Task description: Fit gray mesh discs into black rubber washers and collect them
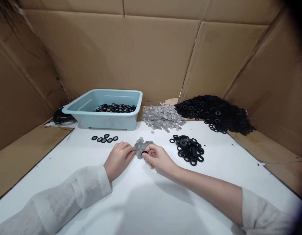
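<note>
Between the thumb and fingers of my right hand (157, 158) is a black rubber ring (144, 152), tilted up over a small pile of thin grey discs (140, 143). My left hand (119, 159) is at the left edge of that pile, its thumb and fingertips drawn together; whatever they pinch is too small to make out. Several black rings with grey discs inside (104, 140) lie flat on the white table, up and left of my left hand. To the right of my right hand is a loose heap of black rings (190, 150).
A light blue plastic basin (109, 120) at the back left holds many black rings with grey centres. Beside it spreads a larger pile of grey discs (163, 117), then a big mound of black rings (214, 112). Cardboard walls (160, 55) enclose the white table (146, 202).
</note>
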`<state>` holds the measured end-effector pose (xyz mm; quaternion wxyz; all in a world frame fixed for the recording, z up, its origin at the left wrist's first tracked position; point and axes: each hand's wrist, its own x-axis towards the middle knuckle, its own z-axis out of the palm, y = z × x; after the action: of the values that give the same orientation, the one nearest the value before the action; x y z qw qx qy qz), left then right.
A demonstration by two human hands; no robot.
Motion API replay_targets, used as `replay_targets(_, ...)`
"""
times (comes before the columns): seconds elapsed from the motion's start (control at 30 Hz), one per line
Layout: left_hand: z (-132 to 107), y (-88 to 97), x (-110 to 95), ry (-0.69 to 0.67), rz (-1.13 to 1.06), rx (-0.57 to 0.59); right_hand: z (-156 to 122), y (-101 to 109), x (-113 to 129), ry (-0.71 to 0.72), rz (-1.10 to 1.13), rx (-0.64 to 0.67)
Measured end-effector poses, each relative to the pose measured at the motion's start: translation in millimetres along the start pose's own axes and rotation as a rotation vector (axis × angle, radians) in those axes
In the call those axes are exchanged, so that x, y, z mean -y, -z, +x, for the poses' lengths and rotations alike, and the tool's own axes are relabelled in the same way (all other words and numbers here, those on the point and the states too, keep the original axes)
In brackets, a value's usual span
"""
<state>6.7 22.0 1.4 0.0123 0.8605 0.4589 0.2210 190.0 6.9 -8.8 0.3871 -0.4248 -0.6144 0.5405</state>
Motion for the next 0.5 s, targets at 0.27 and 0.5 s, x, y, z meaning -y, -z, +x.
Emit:
replay_targets(0.27,5,6.3,-3,0.252,-0.276,-0.035,2,-6,8,0.050,0.017,-0.056)
replay_targets(0.5,13,9.6,-6,0.436,-0.496,-0.051,-15,-18,19,0.252,-0.257,0.187)
